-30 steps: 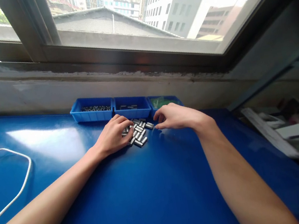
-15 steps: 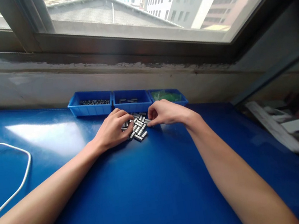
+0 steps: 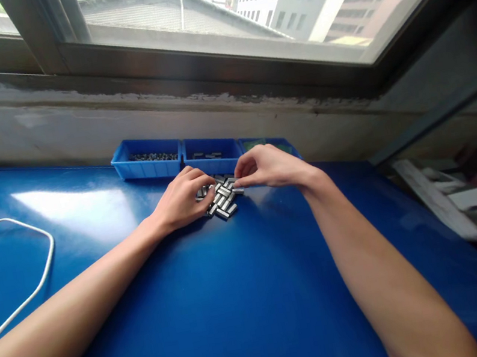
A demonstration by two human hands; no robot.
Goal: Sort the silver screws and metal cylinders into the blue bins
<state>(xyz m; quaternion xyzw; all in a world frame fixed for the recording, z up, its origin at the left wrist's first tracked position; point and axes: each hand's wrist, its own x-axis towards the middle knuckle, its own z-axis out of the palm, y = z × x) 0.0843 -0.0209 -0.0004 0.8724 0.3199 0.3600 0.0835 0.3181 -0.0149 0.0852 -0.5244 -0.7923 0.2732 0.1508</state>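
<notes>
Small silvery metal bars (image 3: pixel 223 194) lie close together on the blue table in a crisscross, herringbone-like arrangement. At its left edge rests my left hand (image 3: pixel 183 198), fingers curved and thumb apart from the index finger, covering some bars. My right hand (image 3: pixel 268 166) is at the upper right edge, thumb and index finger pinched at the end of a bar (image 3: pixel 230 180). Its other fingers are curled. One more bar (image 3: pixel 238 191) sticks out to the right just below the right thumb.
Behind the hands stand three joined blue bins: the left bin (image 3: pixel 148 168) holds many small dark metal parts, the middle bin (image 3: pixel 213 164) a few bars, the right bin (image 3: pixel 286 147) something green. A white cable (image 3: pixel 47 265) curves at left. A window frame (image 3: pixel 200 57) rises behind.
My right hand has shifted slightly up along the right edge of the arrangement, uncovering the bar that sticks out there. My left hand keeps its place. The camera view has tilted a little.
</notes>
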